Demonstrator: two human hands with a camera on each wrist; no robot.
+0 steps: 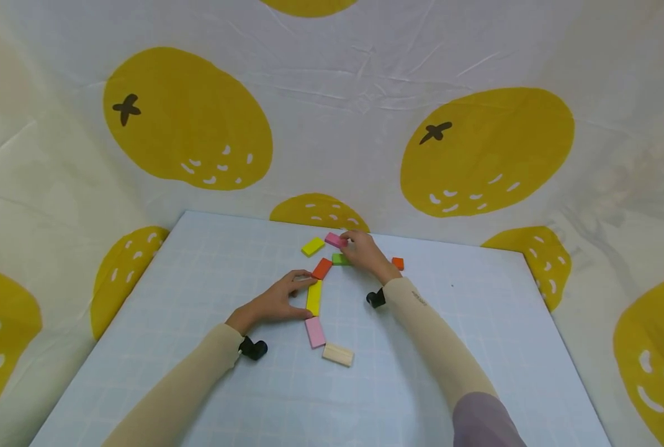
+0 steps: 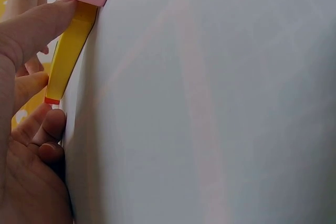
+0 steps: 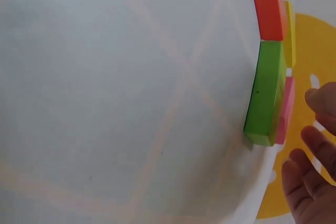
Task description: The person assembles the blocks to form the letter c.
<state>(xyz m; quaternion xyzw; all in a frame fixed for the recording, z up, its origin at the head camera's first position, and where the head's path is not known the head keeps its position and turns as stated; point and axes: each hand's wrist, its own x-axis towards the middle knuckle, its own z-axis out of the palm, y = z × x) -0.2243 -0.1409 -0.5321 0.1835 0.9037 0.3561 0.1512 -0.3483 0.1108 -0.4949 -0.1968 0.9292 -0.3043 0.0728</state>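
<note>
In the head view my left hand (image 1: pixel 278 299) spans a yellow block (image 1: pixel 313 298) lengthwise, thumb at its near end and a finger at its far end. A pink block (image 1: pixel 315 332) meets the near end, and a red-orange block (image 1: pixel 322 269) the far end. In the left wrist view the thumb and a finger touch the yellow block (image 2: pixel 71 51). My right hand (image 1: pixel 363 253) is at the right end of a far pink block (image 1: pixel 334 240); its fingers (image 3: pixel 302 182) look parted in the right wrist view. A green block (image 1: pixel 340 259) lies just nearer, partly covered.
A plain wooden block (image 1: pixel 338 354) forms the near end of the row. Another yellow block (image 1: pixel 313 246) lies left of the far pink one. An orange block (image 1: pixel 398 263) sits right of my right hand. The pale table (image 1: pixel 209 261) meets a fruit-patterned cloth (image 1: pixel 332 143) behind.
</note>
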